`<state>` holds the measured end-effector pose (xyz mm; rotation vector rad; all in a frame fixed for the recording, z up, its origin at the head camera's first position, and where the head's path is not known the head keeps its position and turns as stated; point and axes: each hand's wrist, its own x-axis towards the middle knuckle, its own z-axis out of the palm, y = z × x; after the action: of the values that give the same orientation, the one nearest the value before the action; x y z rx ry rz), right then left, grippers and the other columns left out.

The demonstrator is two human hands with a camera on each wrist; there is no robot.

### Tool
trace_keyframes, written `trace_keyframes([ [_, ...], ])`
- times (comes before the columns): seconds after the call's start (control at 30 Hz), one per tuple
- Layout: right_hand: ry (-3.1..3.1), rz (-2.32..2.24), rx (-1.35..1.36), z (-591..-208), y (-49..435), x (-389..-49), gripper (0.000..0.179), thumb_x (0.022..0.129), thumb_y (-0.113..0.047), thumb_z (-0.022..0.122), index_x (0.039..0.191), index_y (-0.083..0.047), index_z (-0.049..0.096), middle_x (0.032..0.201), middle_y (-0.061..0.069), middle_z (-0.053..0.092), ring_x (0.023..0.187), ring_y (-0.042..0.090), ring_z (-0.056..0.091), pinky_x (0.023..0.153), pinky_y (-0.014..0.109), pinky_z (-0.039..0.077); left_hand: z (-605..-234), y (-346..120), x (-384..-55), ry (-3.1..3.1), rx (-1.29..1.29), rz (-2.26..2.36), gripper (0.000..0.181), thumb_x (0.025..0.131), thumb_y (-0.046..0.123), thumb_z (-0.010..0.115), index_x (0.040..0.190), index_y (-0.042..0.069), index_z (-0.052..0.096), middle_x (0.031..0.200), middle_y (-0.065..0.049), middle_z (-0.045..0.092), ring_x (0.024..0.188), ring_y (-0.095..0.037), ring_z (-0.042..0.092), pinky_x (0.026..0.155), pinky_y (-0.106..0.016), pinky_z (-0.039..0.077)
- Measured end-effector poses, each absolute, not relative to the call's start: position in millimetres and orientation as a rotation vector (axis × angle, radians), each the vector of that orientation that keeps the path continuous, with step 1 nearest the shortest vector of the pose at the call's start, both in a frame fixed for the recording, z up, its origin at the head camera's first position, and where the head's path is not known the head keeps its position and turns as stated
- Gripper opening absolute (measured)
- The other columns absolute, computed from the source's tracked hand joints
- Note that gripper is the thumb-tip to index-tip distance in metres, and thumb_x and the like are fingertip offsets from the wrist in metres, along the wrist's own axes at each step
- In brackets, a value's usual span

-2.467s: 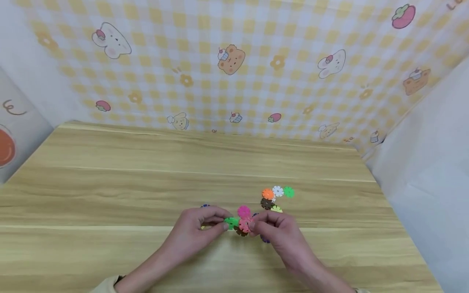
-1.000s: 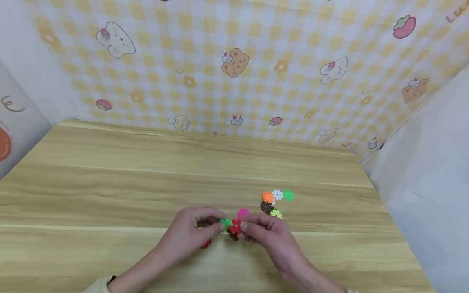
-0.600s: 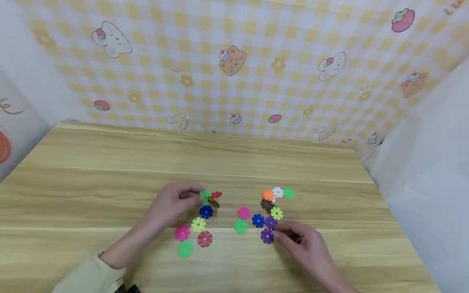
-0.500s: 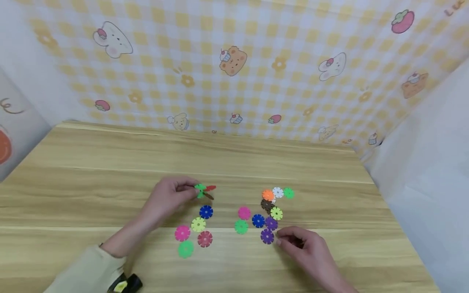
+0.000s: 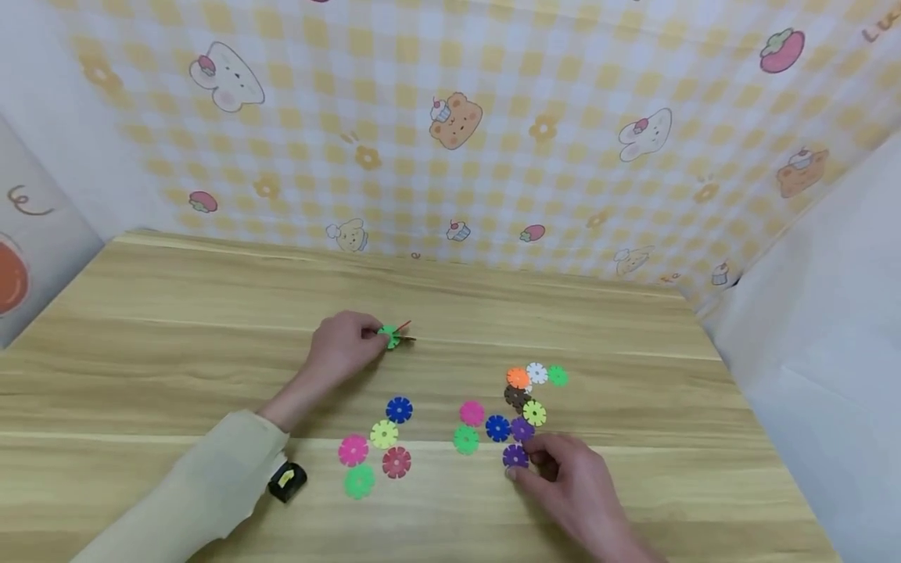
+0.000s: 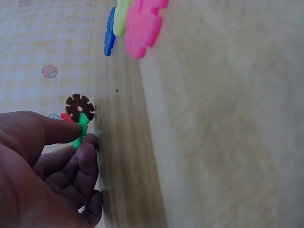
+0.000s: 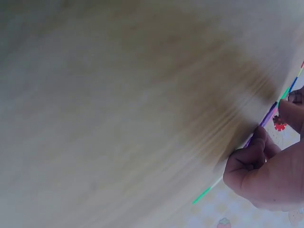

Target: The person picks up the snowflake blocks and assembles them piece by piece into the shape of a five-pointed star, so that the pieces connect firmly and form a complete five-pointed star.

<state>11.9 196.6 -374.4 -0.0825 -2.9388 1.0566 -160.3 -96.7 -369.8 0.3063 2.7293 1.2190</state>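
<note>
My left hand (image 5: 345, 342) pinches a green notched disc (image 5: 389, 337), a snowflake-type building disc, above the table's middle left. A red disc (image 5: 403, 325) and a brown disc (image 6: 80, 109) are slotted into it and fan out to the right. My right hand (image 5: 576, 483) is low at the right, thumb and index finger at the edges of a purple disc (image 5: 515, 457) lying on the table. Another purple disc (image 5: 522, 429) lies just behind that one, beside a dark blue disc (image 5: 497, 428).
Left of centre lie blue (image 5: 399, 410), yellow (image 5: 384, 434), pink (image 5: 353, 450), red (image 5: 396, 462) and green (image 5: 359, 482) discs. Farther back at right are orange (image 5: 518, 378), white (image 5: 536, 373) and brown (image 5: 516, 395) discs. A checked cloth (image 5: 493, 180) hangs behind the wooden table (image 5: 211, 313).
The hands were together at the joined green, red and brown discs. My left hand has carried these away to the back left; my right hand has moved right to the purple disc.
</note>
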Motion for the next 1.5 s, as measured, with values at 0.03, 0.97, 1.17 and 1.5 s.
trace_keyframes([
  [0.03, -2.935, 1.049, -0.074, -374, 196, 11, 0.021, 0.076, -0.016, 0.09, 0.089, -0.02, 0.074, 0.077, -0.009, 0.057, 0.07, 0.005, 0.048, 0.061, 0.021, 0.046, -369, -97, -161, 2.739, 0.305, 1.199, 0.023, 0.093, 0.014, 0.068, 0.107, -0.003, 0.076, 0.087, -0.011, 0.074, 0.063, -0.016, 0.054, 0.058, -0.027, 0.042],
  [0.97, -2.882, 1.374, -0.267, -366, 196, 6, 0.02, 0.082, 0.004, 0.079, 0.087, -0.011, 0.067, 0.079, -0.002, 0.063, 0.073, 0.008, 0.057, 0.066, 0.022, 0.051, -360, -69, -82, 3.016, 0.633, 0.565, 0.014, 0.081, 0.028, 0.085, 0.083, 0.019, 0.074, 0.076, 0.004, 0.061, 0.071, -0.014, 0.055, 0.087, -0.052, 0.036],
  [1.17, -2.866, 1.652, -0.361, -358, 194, -1, 0.012, 0.086, -0.002, 0.077, 0.096, -0.003, 0.07, 0.085, 0.005, 0.066, 0.076, 0.014, 0.058, 0.064, 0.022, 0.05, -362, -70, -83, 2.983, 0.659, 0.745, 0.016, 0.083, 0.015, 0.082, 0.084, 0.019, 0.067, 0.064, 0.01, 0.054, 0.062, -0.01, 0.049, 0.091, -0.056, 0.038],
  [1.5, -2.724, 2.188, -0.437, -352, 179, -13, 0.022, 0.094, -0.014, 0.069, 0.107, 0.003, 0.065, 0.089, 0.005, 0.068, 0.076, 0.014, 0.058, 0.063, 0.022, 0.048, -356, -67, -79, 2.624, 0.607, 1.24, 0.013, 0.086, 0.0, 0.076, 0.093, 0.011, 0.074, 0.079, 0.005, 0.07, 0.068, -0.006, 0.059, 0.063, -0.022, 0.051],
])
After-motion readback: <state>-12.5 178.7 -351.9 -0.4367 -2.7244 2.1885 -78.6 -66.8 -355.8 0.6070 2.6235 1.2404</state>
